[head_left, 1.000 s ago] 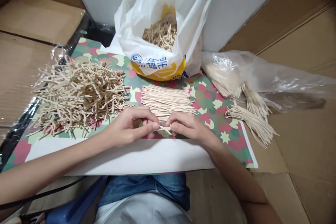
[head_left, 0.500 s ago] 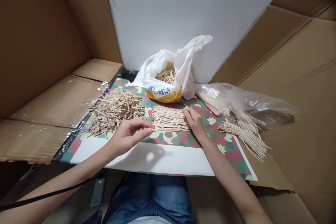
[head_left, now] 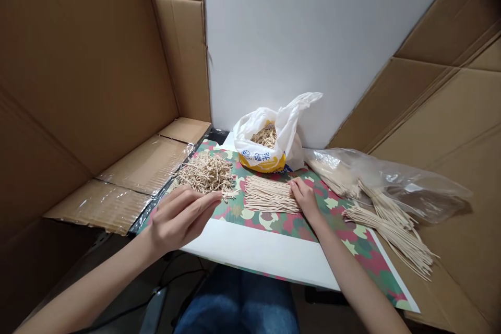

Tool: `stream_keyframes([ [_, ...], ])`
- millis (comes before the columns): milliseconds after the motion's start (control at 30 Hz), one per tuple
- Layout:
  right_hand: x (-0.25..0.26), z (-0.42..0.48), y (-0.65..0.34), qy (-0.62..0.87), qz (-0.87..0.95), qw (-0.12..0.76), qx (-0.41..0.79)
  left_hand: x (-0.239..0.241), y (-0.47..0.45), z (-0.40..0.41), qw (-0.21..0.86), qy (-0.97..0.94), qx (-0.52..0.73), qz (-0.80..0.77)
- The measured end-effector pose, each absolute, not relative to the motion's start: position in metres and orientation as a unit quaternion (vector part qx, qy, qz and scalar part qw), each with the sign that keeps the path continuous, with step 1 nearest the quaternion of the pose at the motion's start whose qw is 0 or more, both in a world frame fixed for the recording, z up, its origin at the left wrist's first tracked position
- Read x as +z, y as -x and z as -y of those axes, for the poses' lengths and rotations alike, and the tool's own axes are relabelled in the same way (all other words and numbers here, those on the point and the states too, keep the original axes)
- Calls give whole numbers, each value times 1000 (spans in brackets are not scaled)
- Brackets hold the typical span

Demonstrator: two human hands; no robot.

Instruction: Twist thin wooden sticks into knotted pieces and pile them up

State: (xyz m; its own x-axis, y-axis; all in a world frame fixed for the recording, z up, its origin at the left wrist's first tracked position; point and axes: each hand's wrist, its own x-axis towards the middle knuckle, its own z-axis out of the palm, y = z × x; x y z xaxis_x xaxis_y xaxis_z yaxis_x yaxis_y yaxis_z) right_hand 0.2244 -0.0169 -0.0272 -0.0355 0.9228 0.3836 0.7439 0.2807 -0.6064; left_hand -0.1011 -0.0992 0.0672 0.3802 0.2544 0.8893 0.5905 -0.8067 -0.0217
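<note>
Thin pale sticks (head_left: pixel 270 195) lie side by side in a flat row on the camouflage-patterned sheet (head_left: pixel 297 229). My right hand (head_left: pixel 306 202) is at the right end of this row, its fingers curled and closed on the stick ends. My left hand (head_left: pixel 182 219) is raised in front of a loose pile of short, crooked pieces (head_left: pixel 207 172). Its fingers and thumb are pressed together, pointing right. Whether something small is between its fingertips, I cannot make out.
Behind the row stands an open white plastic bag (head_left: pixel 266 148) holding more short pieces. To the right lie a clear plastic bag (head_left: pixel 391 172) with sticks and loose stick bundles (head_left: pixel 395 235). Cardboard walls (head_left: pixel 97 52) rise on both sides.
My left hand has moved away from the row's left end, leftward towards me, and its fingers have closed together. My right hand stays at the row's right end. The camera view has shifted.
</note>
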Motion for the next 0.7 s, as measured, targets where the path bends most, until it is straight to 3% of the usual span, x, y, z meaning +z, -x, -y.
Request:
stream_keyframes([
  [200, -28, 19, -222, 582, 708, 372, 146, 68, 108, 94, 179, 798, -513, 259],
  [400, -8, 45, -203, 582, 685, 395, 190, 55, 100, 95, 104, 813, -512, 257],
  [467, 4, 65, -184, 533, 649, 431, 331, 48, 93, 95, 94, 821, -510, 240],
  [567, 18, 93, -151, 381, 648, 384, 536, 36, 82, 94, 100, 833, -498, 220],
  [700, 27, 112, -125, 330, 606, 378, 617, 24, 73, 94, 121, 843, -483, 205],
])
